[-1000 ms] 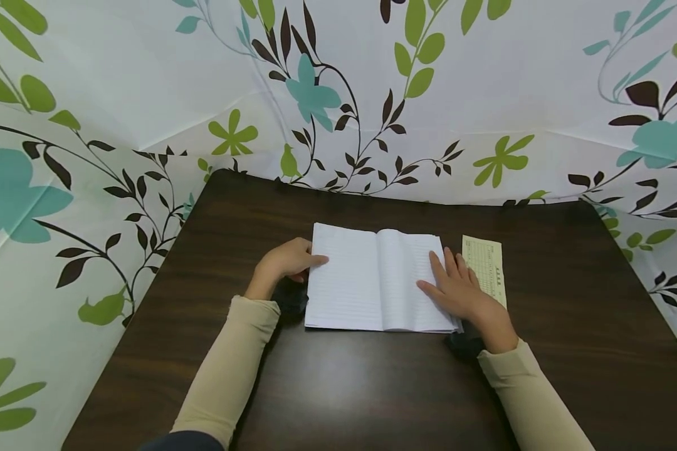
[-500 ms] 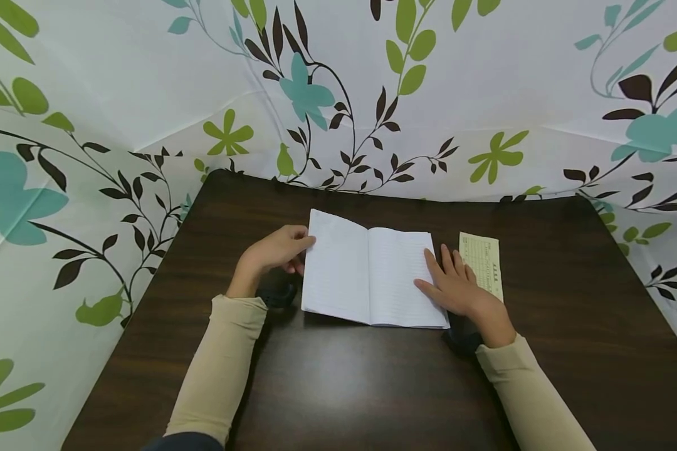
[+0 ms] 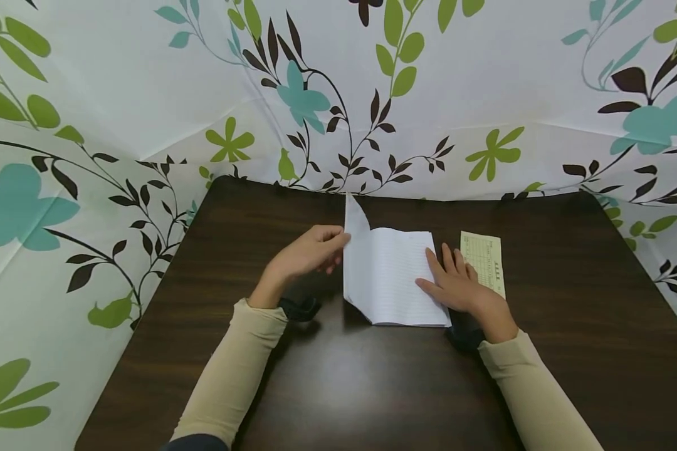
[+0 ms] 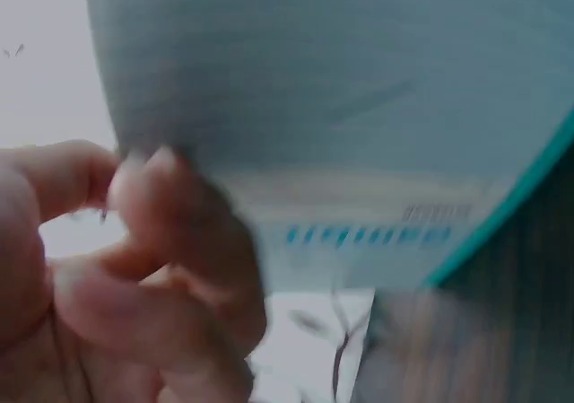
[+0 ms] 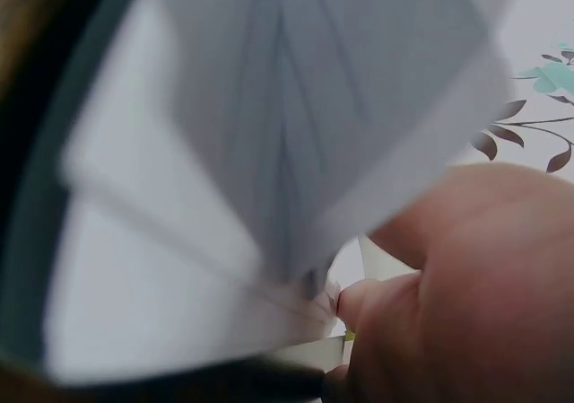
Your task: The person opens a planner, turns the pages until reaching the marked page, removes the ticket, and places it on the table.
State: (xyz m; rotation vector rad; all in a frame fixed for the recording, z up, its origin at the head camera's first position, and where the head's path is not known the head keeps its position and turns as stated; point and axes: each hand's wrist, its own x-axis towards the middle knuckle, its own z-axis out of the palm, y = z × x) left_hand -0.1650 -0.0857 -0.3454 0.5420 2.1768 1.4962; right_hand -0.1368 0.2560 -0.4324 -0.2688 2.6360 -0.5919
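An open notebook (image 3: 399, 275) with ruled white pages lies on the dark wooden table (image 3: 338, 382). My left hand (image 3: 313, 252) pinches the outer edge of its left side (image 3: 356, 263), which stands up steeply from the tabletop. In the left wrist view, the thumb and fingers hold the edge of the pale outer cover (image 4: 359, 143), which carries blue lettering and a teal strip. My right hand (image 3: 456, 282) rests with fingers spread on the right page near its outer edge. From the right wrist, the pages (image 5: 197, 268) look blurred beside the hand.
A pale yellow printed slip (image 3: 485, 260) lies just right of the notebook, partly behind the right hand. Behind the table hangs a white cloth (image 3: 417, 144) with green, teal and brown leaf patterns. Dark wrist devices sit under both wrists.
The left side of the notebook has risen from lying flat to nearly upright, swinging toward the right. My left hand has moved with it, still pinching the edge; the right hand stays in place.
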